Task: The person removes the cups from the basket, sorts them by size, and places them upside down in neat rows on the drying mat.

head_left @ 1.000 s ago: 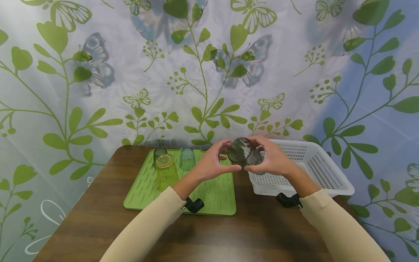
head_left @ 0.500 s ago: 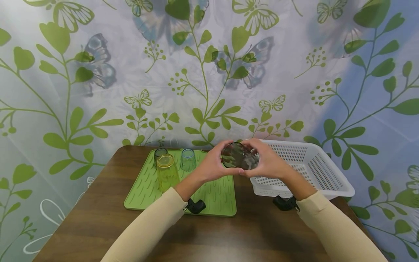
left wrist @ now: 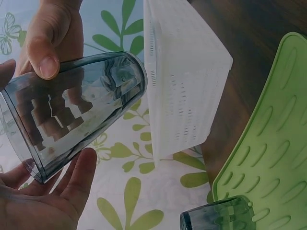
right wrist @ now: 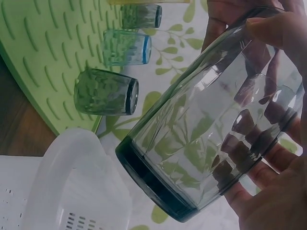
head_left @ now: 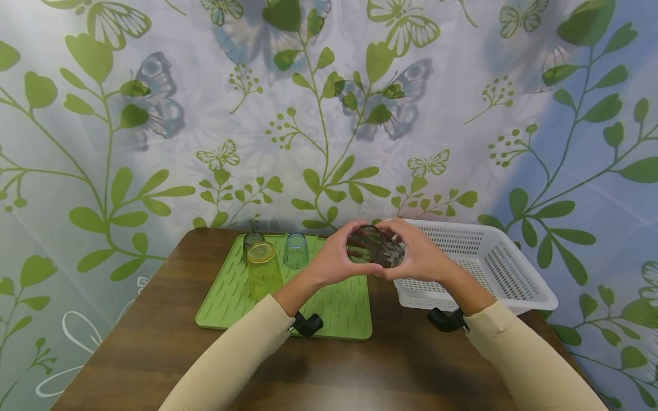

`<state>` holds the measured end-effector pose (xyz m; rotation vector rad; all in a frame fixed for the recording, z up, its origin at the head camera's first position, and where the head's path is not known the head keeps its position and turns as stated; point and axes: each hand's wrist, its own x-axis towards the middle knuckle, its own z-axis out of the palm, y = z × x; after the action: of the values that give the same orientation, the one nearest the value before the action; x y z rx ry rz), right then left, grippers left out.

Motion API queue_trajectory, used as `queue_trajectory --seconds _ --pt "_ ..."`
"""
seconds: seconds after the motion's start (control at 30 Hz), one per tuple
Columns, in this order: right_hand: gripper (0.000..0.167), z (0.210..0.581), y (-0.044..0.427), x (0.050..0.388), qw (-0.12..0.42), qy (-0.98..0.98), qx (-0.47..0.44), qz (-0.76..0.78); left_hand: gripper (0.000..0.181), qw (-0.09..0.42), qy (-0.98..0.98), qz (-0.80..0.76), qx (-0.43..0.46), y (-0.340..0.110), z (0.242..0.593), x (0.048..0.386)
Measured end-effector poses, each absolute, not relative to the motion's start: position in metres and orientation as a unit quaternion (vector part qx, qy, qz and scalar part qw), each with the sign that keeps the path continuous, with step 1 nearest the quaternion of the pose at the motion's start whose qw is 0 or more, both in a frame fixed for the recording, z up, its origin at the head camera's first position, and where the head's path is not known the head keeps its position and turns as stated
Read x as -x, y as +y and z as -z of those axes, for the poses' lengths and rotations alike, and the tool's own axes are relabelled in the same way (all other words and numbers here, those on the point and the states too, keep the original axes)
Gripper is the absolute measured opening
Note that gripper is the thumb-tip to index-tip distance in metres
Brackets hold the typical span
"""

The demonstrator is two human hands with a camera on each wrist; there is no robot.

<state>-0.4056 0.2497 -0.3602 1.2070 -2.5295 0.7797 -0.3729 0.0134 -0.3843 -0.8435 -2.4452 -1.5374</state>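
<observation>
Between both hands, above the table, a grey-tinted drinking glass (head_left: 389, 251) lies tilted, with its mouth toward the left. My left hand (head_left: 334, 258) curls round its rim end. My right hand (head_left: 422, 251) grips the side toward the base, with the thumb pressed along the glass in the right wrist view. The two thumb tips meet below it in the head view. Diamond-like facets and a thick dark base show on the glass (right wrist: 192, 139) in the right wrist view. Fingers show through its clear wall in both wrist views.
Upside-down glasses stand on a green drying mat (head_left: 329, 311): a yellow one (head_left: 264, 274), a blue one (head_left: 296, 252) and a dark one (head_left: 248, 242). Another dark glass (right wrist: 106, 92) is hidden by my left hand in the head view. A white perforated basket (head_left: 540, 297) stands right.
The glass has shifted left and slightly down. My hands have come together round it, and the thumb tips now meet. During the last half second there is hardly any motion.
</observation>
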Motion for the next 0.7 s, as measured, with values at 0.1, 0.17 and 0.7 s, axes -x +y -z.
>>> queue_trajectory --seconds 0.1,0.17,0.7 --pt "0.085 0.3598 0.2492 0.4053 0.12 -0.863 -0.414 -0.262 0.089 0.071 -0.816 0.502 0.278 0.0131 0.384 0.3728" --pt "0.085 0.3596 0.2491 0.405 0.12 -0.862 -0.416 -0.262 0.087 0.074 -0.817 0.499 0.279 0.0129 0.3844 0.3728" --pt "0.086 0.3603 0.2555 0.4012 0.105 -0.856 -0.421 -0.282 0.077 0.058 -0.77 0.565 0.293 0.0118 0.3846 0.3662"
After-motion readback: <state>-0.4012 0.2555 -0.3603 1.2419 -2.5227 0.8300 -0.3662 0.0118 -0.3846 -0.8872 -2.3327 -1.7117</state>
